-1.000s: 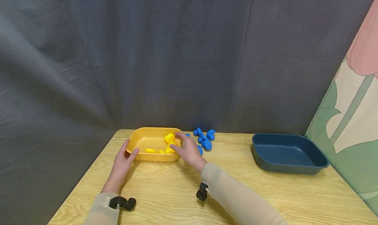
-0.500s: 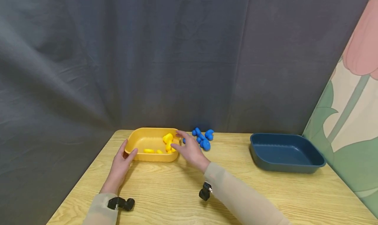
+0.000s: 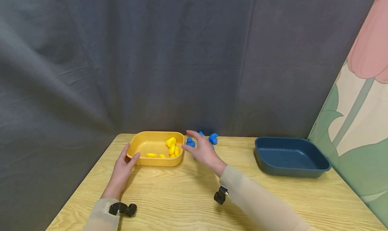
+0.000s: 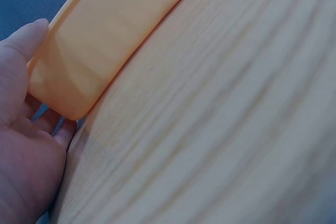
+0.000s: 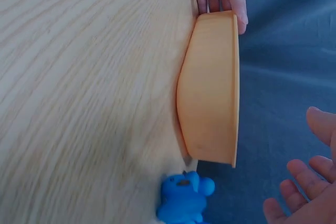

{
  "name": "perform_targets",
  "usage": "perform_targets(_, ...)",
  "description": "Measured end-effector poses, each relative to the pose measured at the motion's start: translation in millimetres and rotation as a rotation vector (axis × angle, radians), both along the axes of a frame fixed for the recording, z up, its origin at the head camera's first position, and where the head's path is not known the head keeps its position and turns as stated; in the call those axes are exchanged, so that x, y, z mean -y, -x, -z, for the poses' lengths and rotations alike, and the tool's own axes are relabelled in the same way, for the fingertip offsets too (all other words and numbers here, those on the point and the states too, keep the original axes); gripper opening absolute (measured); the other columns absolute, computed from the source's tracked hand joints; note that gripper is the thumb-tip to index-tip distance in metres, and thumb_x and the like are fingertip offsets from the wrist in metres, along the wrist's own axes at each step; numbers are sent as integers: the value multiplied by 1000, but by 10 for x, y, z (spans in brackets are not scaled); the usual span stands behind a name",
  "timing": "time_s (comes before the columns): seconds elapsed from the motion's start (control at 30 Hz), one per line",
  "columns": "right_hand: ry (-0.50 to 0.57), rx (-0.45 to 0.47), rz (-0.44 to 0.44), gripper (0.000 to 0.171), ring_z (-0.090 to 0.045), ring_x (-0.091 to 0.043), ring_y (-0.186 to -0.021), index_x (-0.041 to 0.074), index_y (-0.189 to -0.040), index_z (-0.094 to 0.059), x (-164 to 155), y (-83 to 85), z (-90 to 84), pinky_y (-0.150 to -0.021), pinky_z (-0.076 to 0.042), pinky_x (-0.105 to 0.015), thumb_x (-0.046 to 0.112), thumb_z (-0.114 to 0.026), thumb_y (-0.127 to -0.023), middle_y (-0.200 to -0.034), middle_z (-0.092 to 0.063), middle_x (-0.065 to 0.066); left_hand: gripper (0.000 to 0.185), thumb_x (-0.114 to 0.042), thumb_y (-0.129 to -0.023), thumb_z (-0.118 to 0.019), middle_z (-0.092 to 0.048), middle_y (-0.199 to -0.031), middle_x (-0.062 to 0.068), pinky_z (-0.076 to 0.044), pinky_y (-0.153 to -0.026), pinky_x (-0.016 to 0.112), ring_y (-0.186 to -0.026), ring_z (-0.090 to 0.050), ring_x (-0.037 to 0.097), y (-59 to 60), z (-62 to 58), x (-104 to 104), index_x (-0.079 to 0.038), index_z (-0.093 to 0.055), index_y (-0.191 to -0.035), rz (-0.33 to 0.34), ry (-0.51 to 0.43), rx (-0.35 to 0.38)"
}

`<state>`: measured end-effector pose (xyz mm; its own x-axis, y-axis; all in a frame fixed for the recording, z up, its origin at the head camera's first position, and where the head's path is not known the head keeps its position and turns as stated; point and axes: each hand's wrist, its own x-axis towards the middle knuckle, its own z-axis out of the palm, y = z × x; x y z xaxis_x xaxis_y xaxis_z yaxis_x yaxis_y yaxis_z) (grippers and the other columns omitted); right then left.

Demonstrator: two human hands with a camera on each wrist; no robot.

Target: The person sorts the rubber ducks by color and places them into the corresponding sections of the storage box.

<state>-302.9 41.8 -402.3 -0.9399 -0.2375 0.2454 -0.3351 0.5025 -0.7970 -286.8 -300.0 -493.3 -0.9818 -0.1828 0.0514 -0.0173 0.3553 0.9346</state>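
Yellow plastic makes up the shallow tray (image 3: 145, 144) at the back left of the pale wooden worktop (image 3: 188, 197), and several small yellow pieces (image 3: 171, 146) lie inside it, gathered toward its right end. The left hand (image 3: 122, 168) rests at the tray's near left corner, its thumb laid against the outer wall and the other fingers along the left side; the left wrist view shows that thumb pressed flat on the tray's rounded corner, so this grip is relaxed and merely steadies the tray rather than clasping it. The right hand (image 3: 203, 150) hovers just right of the tray, fingers spread and loosely extended, holding nothing, so its grip is released. It sits over a little cluster of blue pieces (image 3: 213, 138) on the worktop, partly covering them; one blue piece (image 3: 190, 142) lies just beside the tray's right end, and in the right wrist view it appears at the tray's corner, touching or almost touching the wall. A dark blue tray (image 3: 315, 173) stands well apart at the right side of the worktop. Both forearms wear light beige sleeves (image 3: 257, 204), each with a small black device (image 3: 220, 194) at the wrist. A grey cloth backdrop (image 3: 151, 62) hangs behind the worktop, and a panel painted with a pink flower (image 3: 363, 89) stands at the right
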Motion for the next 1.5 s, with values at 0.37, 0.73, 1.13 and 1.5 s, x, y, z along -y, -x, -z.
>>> perform_targets(0.37, -11, 14, -19, 71, -52, -35, -151, 13, -165, -51, -366, -97, -73, -124, -41, -58, 29, -82, -104, -161, -59, -9, 95, -51, -112, -62, -5, -185, 12, -21, -133, 51, -169, -14, 36, -21, -23, 12, -19, -2, -180, 0, -19, -1)
perform_targets(0.73, -120, -106, -25, 70, -53, -37, -149, 10, -164, -53, -756, -239, -87, -122, -42, -62, 28, -82, -103, -162, -58, -14, 97, -55, -111, -61, -4, -185, 9, -19, -134, 50, -170, -10, 33, -67, -91, 25, -19, -1, -179, -34, -16, -21)
perform_targets(1.13, -238, -123, 62, 69, -55, -43, -145, 13, -167, -50, -1328, -397, -133, -111, -49, -68, 31, -79, -106, -161, -56, -18, 89, -48, -113, -61, -8, -183, 21, -26, -131, 60, -168, -13, 43, -75, -276, 36, -15, -11, -179, -59, 146, -80)
perform_targets(1.5, -277, -138, 111, 71, -54, -44, -144, 7, -166, -49, -1814, -605, -87, -113, -44, -70, 32, -79, -106, -160, -55, -21, 82, -36, -113, -66, -20, -178, 30, -20, -131, 66, -164, -20, 50, -121, -474, -106, -4, -23, -175, -55, 307, -162)
